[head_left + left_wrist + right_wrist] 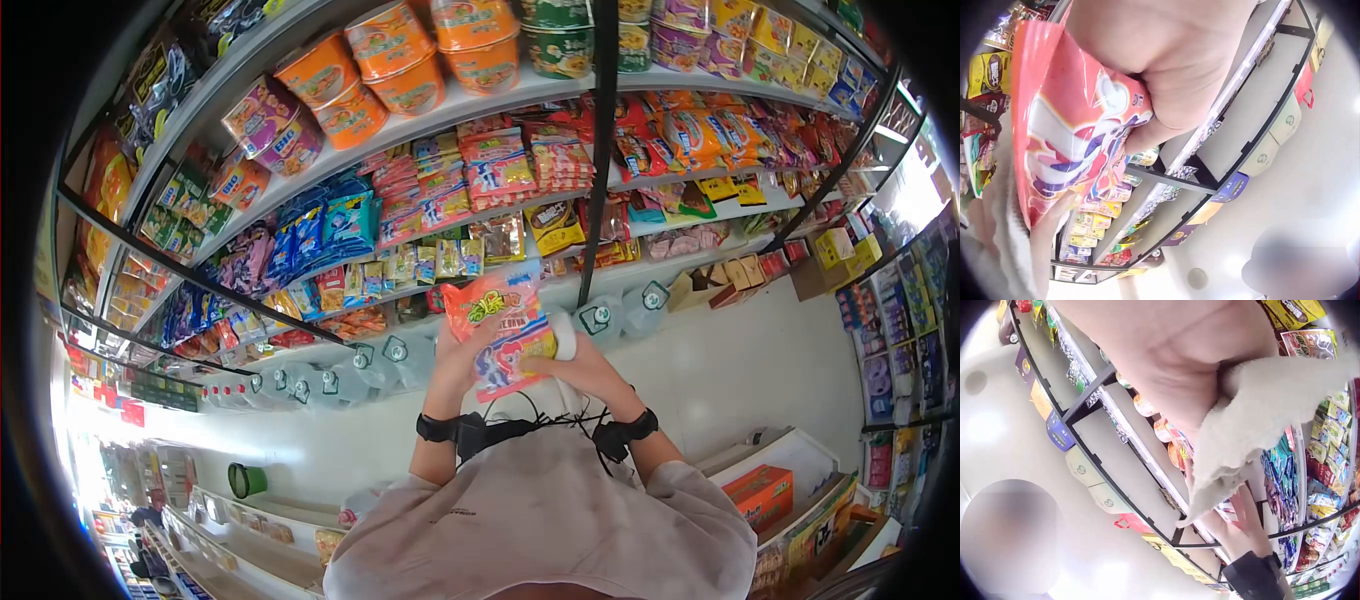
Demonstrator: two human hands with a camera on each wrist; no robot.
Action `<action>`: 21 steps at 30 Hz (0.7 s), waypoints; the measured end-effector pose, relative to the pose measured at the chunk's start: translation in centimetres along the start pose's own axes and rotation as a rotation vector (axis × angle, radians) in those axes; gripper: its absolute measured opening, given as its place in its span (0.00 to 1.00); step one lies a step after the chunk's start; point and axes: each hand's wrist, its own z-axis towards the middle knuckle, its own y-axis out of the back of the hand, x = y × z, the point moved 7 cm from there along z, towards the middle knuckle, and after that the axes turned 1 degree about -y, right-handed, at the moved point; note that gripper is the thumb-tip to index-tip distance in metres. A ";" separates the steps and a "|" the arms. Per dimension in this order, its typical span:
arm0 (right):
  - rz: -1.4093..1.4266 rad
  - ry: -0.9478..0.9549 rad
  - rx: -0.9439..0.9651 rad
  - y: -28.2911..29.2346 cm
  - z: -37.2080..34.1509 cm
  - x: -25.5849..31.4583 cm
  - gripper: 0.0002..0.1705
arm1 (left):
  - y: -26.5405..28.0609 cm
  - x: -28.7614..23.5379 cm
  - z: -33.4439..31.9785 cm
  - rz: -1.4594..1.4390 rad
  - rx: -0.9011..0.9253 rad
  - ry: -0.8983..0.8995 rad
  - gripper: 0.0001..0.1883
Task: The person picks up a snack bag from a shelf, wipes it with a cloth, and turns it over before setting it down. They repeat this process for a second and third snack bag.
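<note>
A pink snack bag (500,345) with cartoon figures is held up in front of the chest in the head view. My left hand (455,362) grips its left side; in the left wrist view the thumb and fingers of that hand (1175,62) pinch the glossy bag (1079,131). On the other side my right hand (592,372) holds a white cloth (563,335) against the bag's right edge. The right wrist view shows the cloth (1260,412) bunched in the right hand (1172,356), its fingertips hidden behind the cloth.
Shelves ahead carry orange noodle tubs (390,45), pink bags (497,165) and blue bags (345,225). Large clear bottles (600,318) stand on the floor along the lowest shelf. A green bin (245,480) is behind at left, an orange box (758,497) behind at right.
</note>
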 end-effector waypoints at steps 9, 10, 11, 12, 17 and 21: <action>-0.423 0.764 -0.376 -7.3 1.8 10.0 0.25 | 1.0 -3.3 0.2 0.010 0.004 -0.195 0.22; -0.527 0.781 -0.346 -8.7 1.7 10.8 0.26 | 4.0 0.3 0.0 0.166 -0.041 -0.251 0.21; -0.631 0.794 -0.314 -10.1 1.4 11.2 0.28 | 3.6 -0.3 0.0 0.139 0.007 -0.205 0.21; -0.734 0.804 -0.282 -11.1 1.3 11.4 0.29 | 3.3 -1.1 -0.1 0.114 0.055 -0.158 0.22; -0.624 0.651 -0.369 -9.4 4.8 10.2 0.21 | 1.1 -2.2 -0.4 0.558 0.244 -0.262 0.20; -0.759 0.749 -0.270 -11.1 3.4 11.8 0.15 | 1.5 -1.7 -0.7 0.614 0.283 -0.387 0.23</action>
